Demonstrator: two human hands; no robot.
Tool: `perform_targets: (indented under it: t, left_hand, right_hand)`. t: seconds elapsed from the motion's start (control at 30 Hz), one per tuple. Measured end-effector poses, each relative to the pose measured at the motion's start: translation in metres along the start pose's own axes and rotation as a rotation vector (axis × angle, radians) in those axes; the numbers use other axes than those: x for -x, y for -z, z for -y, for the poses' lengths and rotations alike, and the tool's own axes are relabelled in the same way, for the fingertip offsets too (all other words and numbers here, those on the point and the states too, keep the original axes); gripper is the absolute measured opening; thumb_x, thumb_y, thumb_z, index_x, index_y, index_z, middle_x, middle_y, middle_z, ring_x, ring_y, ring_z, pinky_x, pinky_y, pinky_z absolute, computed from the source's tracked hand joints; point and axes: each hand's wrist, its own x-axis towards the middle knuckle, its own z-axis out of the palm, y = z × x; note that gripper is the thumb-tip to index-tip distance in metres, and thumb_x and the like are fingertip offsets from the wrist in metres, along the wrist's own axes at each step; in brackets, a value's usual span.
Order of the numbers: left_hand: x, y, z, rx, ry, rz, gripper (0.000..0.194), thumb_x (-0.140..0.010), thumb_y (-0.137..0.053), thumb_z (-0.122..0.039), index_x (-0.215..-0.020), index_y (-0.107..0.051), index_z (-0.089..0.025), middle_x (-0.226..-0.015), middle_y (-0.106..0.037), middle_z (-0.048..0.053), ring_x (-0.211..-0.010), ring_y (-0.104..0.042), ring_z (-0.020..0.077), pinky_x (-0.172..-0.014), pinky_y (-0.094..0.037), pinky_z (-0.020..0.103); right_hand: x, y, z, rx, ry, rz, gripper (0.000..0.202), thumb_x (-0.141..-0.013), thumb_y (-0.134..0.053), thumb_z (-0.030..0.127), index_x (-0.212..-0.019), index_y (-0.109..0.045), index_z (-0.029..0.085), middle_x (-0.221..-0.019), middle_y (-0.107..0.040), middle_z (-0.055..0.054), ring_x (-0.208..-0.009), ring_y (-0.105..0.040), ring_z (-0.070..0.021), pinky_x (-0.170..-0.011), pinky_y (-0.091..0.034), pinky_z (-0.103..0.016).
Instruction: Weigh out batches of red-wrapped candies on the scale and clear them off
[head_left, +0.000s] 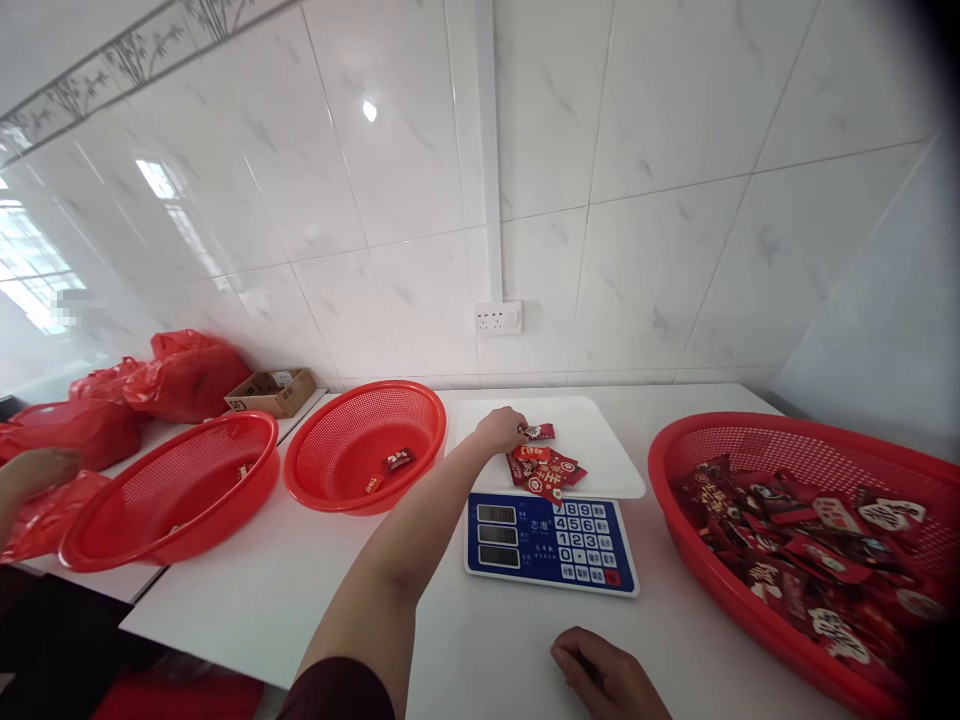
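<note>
My left hand [501, 430] reaches over the white weighing pan [607, 450] of a scale, its fingers closed at the edge of a small red packet [539, 432]. Just below that hand, several more red and dark-red packets [546, 472] lie in a loose pile on the pan. The scale's blue keypad panel [551, 540] faces me; its display digits are too faint to read. Near the front of the table, my right hand [609, 675] rests with fingers curled in, and nothing shows in it.
On the right stands a large red basket [675, 500] full of packets. Left of the scale, one red basket [330, 480] holds a few packets; another [150, 545] sits farther left. Beyond are red plastic bags [187, 375], a cardboard box [274, 393] and another person's blurred hand [41, 468].
</note>
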Motion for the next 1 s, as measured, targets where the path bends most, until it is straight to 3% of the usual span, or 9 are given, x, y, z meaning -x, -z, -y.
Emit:
perform_targets:
  t: [0.2,0.33,0.43,0.5,0.57,0.67,0.8,0.9,1.0]
  left_hand:
    - [0.018,0.000,0.002,-0.072,0.052,-0.130,0.028,-0.090,-0.052,-0.030,-0.115,-0.053,-0.017,-0.116,-0.055,0.008,-0.096,-0.058,0.0200,-0.080,-0.050,0.040]
    - [0.048,0.017,0.032,-0.130,0.188,-0.268,0.027,-0.090,-0.052,-0.029,-0.114,-0.054,-0.017,-0.116,-0.055,0.008,-0.097,-0.057,0.0201,-0.081,-0.049,0.039]
    - [0.076,0.036,0.063,-0.167,0.332,-0.342,0.019,-0.092,-0.045,-0.017,-0.105,-0.058,-0.015,-0.110,-0.057,0.013,-0.105,-0.053,0.0237,-0.082,-0.047,0.035]
    - [0.093,0.044,0.077,-0.181,0.390,-0.361,0.021,-0.091,-0.041,-0.014,-0.098,-0.061,-0.014,-0.103,-0.059,0.015,-0.107,-0.051,0.0278,-0.085,-0.044,0.039]
    - [0.105,0.046,0.078,-0.181,0.385,-0.364,0.020,-0.091,-0.043,-0.018,-0.098,-0.061,-0.015,-0.103,-0.061,0.014,-0.110,-0.049,0.0303,-0.092,-0.037,0.046]
    - [0.107,0.034,0.055,-0.138,0.245,-0.337,0.028,-0.092,-0.044,-0.034,-0.112,-0.057,-0.019,-0.116,-0.058,0.010,-0.115,-0.046,0.0267,-0.100,-0.031,0.043]
    - [0.091,0.004,0.000,-0.052,-0.020,-0.259,0.049,-0.089,-0.040,-0.054,-0.130,-0.042,-0.026,-0.132,-0.048,0.003,-0.123,-0.039,0.0186,-0.100,-0.033,0.029]
    - [0.076,-0.015,-0.034,0.025,-0.168,-0.194,0.064,-0.085,-0.035,-0.064,-0.135,-0.034,-0.024,-0.141,-0.037,0.008,-0.131,-0.027,0.0255,-0.103,-0.030,0.040]
    - [0.063,-0.026,-0.052,0.042,-0.177,-0.130,0.065,-0.082,-0.034,-0.068,-0.131,-0.038,-0.025,-0.135,-0.040,0.010,-0.125,-0.032,0.0309,-0.097,-0.033,0.049]
  right_hand:
    - [0.001,0.001,0.003,-0.016,-0.026,0.008,0.036,-0.083,-0.041,0.050,-0.068,-0.058,0.022,-0.063,-0.059,0.001,-0.060,-0.053,-0.0145,-0.056,-0.043,-0.021]
    - [0.001,0.003,0.004,-0.014,-0.019,0.023,0.036,-0.084,-0.040,0.049,-0.068,-0.057,0.022,-0.065,-0.060,0.000,-0.062,-0.054,-0.0150,-0.058,-0.044,-0.021]
    - [0.001,0.004,0.004,-0.011,-0.021,0.068,0.034,-0.084,-0.041,0.048,-0.069,-0.057,0.022,-0.068,-0.062,0.000,-0.065,-0.056,-0.0153,-0.061,-0.045,-0.021]
    - [0.000,0.005,0.003,-0.014,-0.018,0.079,0.034,-0.084,-0.041,0.047,-0.069,-0.057,0.021,-0.068,-0.062,0.000,-0.065,-0.056,-0.0153,-0.061,-0.044,-0.021]
    - [-0.001,0.005,0.003,-0.021,-0.012,0.069,0.034,-0.084,-0.042,0.047,-0.069,-0.057,0.021,-0.067,-0.061,0.000,-0.064,-0.055,-0.0152,-0.061,-0.044,-0.022]
    - [-0.001,0.005,0.003,-0.025,-0.008,0.086,0.032,-0.084,-0.043,0.046,-0.069,-0.057,0.021,-0.068,-0.061,0.000,-0.064,-0.056,-0.0152,-0.061,-0.044,-0.022]
    - [0.000,0.003,0.002,-0.031,-0.017,0.059,0.032,-0.084,-0.042,0.046,-0.068,-0.057,0.021,-0.067,-0.061,0.000,-0.064,-0.055,-0.0150,-0.061,-0.044,-0.022]
    - [0.001,0.001,0.001,-0.040,-0.024,0.032,0.034,-0.084,-0.041,0.047,-0.069,-0.057,0.021,-0.068,-0.061,0.000,-0.064,-0.055,-0.0151,-0.061,-0.043,-0.022]
    - [0.001,0.001,0.001,-0.030,-0.024,0.028,0.034,-0.084,-0.041,0.047,-0.069,-0.057,0.021,-0.067,-0.060,0.000,-0.063,-0.054,-0.0149,-0.060,-0.043,-0.022]
